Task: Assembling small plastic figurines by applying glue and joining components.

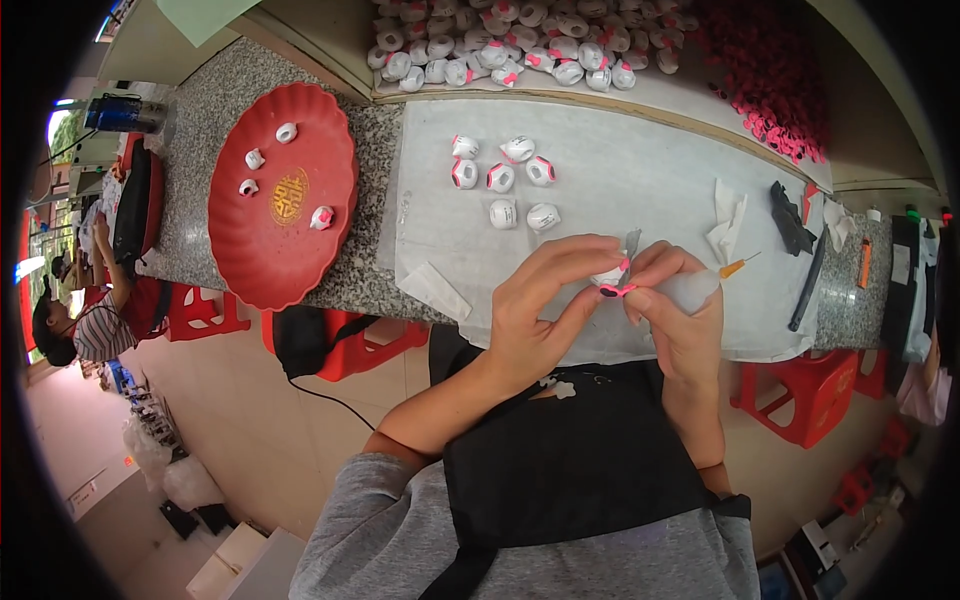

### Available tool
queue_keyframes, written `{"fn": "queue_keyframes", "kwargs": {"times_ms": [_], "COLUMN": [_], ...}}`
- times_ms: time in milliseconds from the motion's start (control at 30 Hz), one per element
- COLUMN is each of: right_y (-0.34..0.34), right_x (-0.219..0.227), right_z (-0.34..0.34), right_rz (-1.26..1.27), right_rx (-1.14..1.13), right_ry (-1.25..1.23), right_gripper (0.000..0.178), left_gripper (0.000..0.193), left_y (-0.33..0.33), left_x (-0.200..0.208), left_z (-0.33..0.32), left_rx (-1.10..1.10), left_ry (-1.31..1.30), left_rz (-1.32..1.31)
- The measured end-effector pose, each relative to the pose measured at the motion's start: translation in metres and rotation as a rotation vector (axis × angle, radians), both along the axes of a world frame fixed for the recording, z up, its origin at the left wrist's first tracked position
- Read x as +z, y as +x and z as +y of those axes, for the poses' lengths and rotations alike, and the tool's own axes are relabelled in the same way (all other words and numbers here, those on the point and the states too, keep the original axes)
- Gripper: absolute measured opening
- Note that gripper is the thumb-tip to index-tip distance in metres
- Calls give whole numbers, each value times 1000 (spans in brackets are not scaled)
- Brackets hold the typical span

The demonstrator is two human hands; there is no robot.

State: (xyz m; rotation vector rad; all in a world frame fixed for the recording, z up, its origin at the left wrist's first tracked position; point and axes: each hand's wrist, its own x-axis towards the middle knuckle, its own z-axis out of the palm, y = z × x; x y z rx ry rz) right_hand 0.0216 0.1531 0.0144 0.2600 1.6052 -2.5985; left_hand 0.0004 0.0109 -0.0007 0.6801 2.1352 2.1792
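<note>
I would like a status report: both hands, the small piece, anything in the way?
Left hand holding small white piece. Right hand at its pink part, translucent bottle tucked in hand. Seven similar pieces on white sheet, not blocking.

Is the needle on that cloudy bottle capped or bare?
Bare: the thin needle sticks out past the orange tip of the bottle at the right hand, with no cap over it.

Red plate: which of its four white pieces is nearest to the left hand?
The piece at lower right, with the pink patch; the other three lie farther left.
</note>
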Motion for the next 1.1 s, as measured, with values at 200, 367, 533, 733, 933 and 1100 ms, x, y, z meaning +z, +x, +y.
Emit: {"fn": "queue_keyframes", "kwargs": {"times_ms": [200,367,533,733,933,1100], "right_y": [0,2,4,3,4,7], "right_x": [-1,0,-1,5,4,-1], "right_z": [0,-1,-6,-7,-6,-4], "right_rz": [0,-5,11,81,33,25], "right_rx": [-24,-50,-64,-90,94,60], "right_ry": [34,58,152,157,125,95], "right_gripper": [9,9,11,22,33,29], "left_gripper": [30,26,23,23,26,25], "left_y": [-1,-1,-1,2,3,1], "left_x": [1,0,-3,-1,-5,-8], "left_z": [1,-1,-1,-2,-5,-3], "left_rx": [-13,-75,-94,-112,-164,-226], "left_ry": [2,56,193,337,380,416], "left_rz": [29,-5,-79,-238,-341,-285]}}
